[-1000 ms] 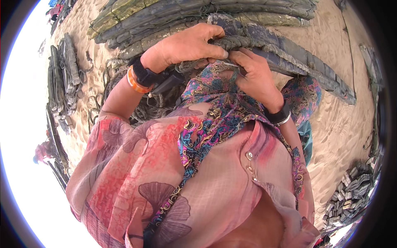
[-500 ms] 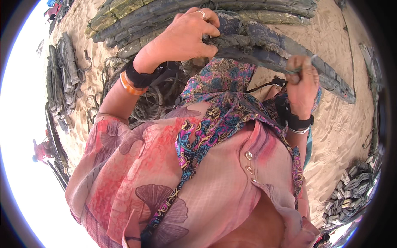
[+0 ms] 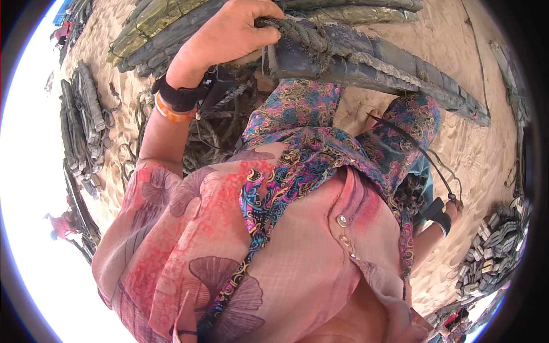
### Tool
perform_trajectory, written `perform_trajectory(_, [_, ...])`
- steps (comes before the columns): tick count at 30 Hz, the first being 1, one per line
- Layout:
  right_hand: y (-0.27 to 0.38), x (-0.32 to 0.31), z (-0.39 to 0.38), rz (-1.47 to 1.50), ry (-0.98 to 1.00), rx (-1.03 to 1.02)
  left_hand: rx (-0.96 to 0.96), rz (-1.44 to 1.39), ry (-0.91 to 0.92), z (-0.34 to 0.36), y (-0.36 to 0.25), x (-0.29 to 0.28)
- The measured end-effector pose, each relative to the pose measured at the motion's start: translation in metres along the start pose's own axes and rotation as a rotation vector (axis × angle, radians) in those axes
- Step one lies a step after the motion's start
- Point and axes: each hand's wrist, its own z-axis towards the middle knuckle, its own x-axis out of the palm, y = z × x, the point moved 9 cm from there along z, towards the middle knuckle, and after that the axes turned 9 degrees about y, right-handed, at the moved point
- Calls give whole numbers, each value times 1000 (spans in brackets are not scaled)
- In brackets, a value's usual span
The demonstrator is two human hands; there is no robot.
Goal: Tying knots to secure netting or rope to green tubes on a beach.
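Observation:
My left hand [image 3: 229, 34], wearing a black wristband and an orange bracelet, is closed around the end of a thick, weathered rope [image 3: 320, 43]. That rope runs along a long, dark blue-grey beam-like piece [image 3: 394, 68], which lies across in front of my knees and is bound with cord. Out to the right and low, my right hand [image 3: 453, 210] is closed on a thin black cord [image 3: 426, 151]. The cord stretches up toward my lap and ends in a point near my foot. Part of my right hand's fingers is hidden by their small size and angle.
More long grey and greenish bundles [image 3: 166, 40] lie beyond the beam. Tangled ropes [image 3: 206, 134] are heaped beside my left knee. Other bundles [image 3: 83, 114] lie on the sand at left, and a pile of grey blocks [image 3: 492, 246] sits at lower right. People appear at the far left.
My right hand has left the beam and swung down to the right, with the black cord now drawn out from it. My left hand has shifted slightly up and left, still on the rope.

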Motion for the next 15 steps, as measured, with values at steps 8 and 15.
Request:
perform_trajectory(8, [25, -20, -111, -42, 10, -69, 215, 515, -26, 19, -53, 38])
perform_trajectory(15, [222, -20, -167, 1379, 592, -421, 39, 774, 100, 47, -47, 81])
